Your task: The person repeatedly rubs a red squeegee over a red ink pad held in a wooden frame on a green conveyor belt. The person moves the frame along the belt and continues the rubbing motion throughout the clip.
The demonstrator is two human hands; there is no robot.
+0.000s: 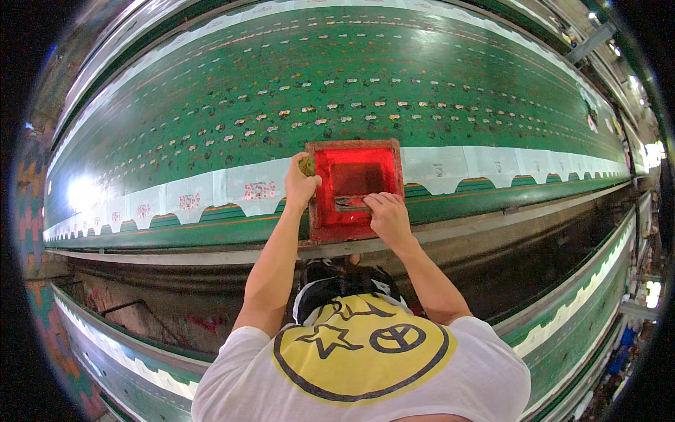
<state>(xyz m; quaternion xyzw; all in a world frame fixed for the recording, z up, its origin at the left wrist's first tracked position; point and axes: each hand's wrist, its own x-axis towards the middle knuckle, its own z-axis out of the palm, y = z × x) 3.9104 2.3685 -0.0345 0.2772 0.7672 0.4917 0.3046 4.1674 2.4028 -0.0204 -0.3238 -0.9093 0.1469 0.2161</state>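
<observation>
Though partly under red screen (357, 177), white panels (450, 165) along green table (337, 63).

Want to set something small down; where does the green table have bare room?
Right of the red frame, the green table has a fairly bare strip between pale sheets and rows of small marks. Crowded: the frame, where the left hand and right hand work.

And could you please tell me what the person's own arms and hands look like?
The left hand and right hand wear no gloves, and the left forearm and right forearm are bare, with no watch visible. The left sleeve and right sleeve are short and white, part of a T-shirt with a round yellow print outlined in black.
</observation>
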